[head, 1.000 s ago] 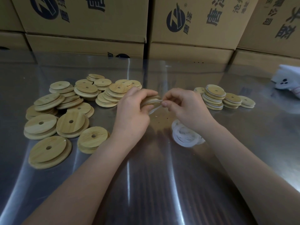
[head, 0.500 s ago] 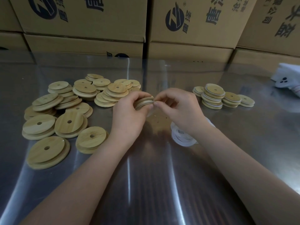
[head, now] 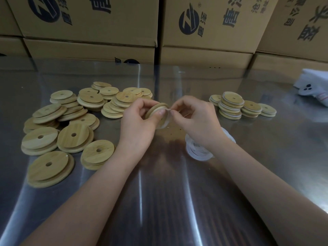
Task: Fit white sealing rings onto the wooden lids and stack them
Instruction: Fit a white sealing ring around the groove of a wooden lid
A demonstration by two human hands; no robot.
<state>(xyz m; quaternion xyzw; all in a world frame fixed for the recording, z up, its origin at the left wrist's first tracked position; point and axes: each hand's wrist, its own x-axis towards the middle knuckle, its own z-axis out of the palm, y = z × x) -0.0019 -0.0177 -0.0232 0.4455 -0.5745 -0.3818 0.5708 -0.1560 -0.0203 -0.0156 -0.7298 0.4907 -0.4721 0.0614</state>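
Two grips meet above shiny steel desk; left grip curls round lid, tipped steeper than half second ago; right grip pinches ring at rim, loop now hanging loose below; so ring likely only half seated; bare lids left, finished stack right, spare rings under right wrist; cardboard boxes behind.

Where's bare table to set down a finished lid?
Free: bare table between the forearms, near edge; patch right of the finished stacks, before the white bundle; strip in front of the cartons. Crowded: loose lids at left, ring pile at the right hand.
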